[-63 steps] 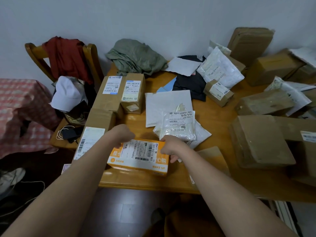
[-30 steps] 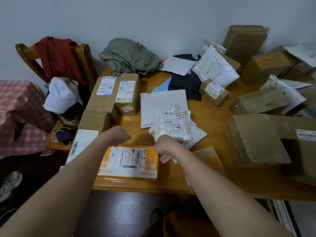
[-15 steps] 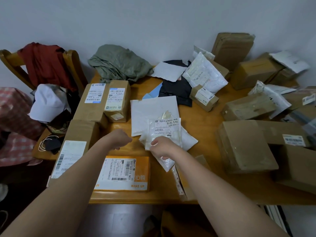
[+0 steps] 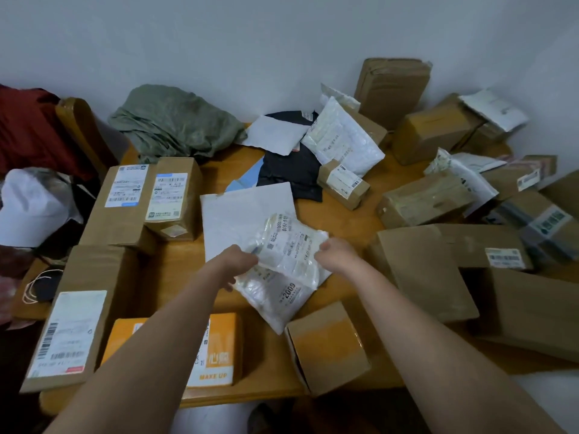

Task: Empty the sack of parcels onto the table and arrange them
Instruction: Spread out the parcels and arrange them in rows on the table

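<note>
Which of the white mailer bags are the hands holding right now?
The small clear-white bag with the printed label, gripped by left hand and right hand, above the other white bags.

Glossy crinkled plastic mailer [image 4: 289, 245], matt brown cardboard boxes [image 4: 419, 270], smooth varnished wooden table [image 4: 175, 270], rumpled green cloth [image 4: 175, 126].

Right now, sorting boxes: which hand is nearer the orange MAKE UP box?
Left. The left hand is just above the orange MAKE UP box; the right hand is farther right.

"MAKE UP" stands on the orange box [image 4: 216, 352] — "2000" on the white mailer [image 4: 275, 296].
</note>
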A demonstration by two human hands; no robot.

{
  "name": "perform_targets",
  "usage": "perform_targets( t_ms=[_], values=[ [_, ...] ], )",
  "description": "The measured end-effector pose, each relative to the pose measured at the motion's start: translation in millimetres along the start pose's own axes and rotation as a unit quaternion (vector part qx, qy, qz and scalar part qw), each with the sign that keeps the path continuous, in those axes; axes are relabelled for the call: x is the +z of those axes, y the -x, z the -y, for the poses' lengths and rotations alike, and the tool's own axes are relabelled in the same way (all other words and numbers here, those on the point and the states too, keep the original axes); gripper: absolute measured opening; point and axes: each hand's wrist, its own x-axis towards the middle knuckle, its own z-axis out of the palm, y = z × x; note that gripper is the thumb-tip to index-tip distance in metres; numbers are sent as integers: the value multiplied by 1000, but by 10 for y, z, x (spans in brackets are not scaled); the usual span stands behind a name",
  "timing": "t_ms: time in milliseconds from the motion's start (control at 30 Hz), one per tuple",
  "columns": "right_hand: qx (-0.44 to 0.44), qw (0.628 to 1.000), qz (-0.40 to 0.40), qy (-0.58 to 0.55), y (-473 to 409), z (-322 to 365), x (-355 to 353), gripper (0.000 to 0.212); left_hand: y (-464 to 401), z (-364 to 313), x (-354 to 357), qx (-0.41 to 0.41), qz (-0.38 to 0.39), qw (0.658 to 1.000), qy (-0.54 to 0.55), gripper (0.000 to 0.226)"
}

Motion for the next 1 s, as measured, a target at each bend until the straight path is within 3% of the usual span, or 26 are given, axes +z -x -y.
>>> perform_targets(
  t_ms=[100,233,367,733,1000],
  values=[
    [57,998,32,16,-35,-111,-104,35,-71,-164,181,-11,59,995,75,55],
    [130,989,65,-41,-43,-265,-178,50,-120,-478,338,68,55,973,212,36],
    [176,975,103,-86,-16,-368,-223,63,-66,-602,378,65,54,988,133,23],
    [237,955,142,-110,165,-449,-28,81,188,-290,475,-67,169,983,3,46],
    [245,945,159,-147,351,-507,150,85,307,-56,746,-140,255,950,113,67]
  ],
)
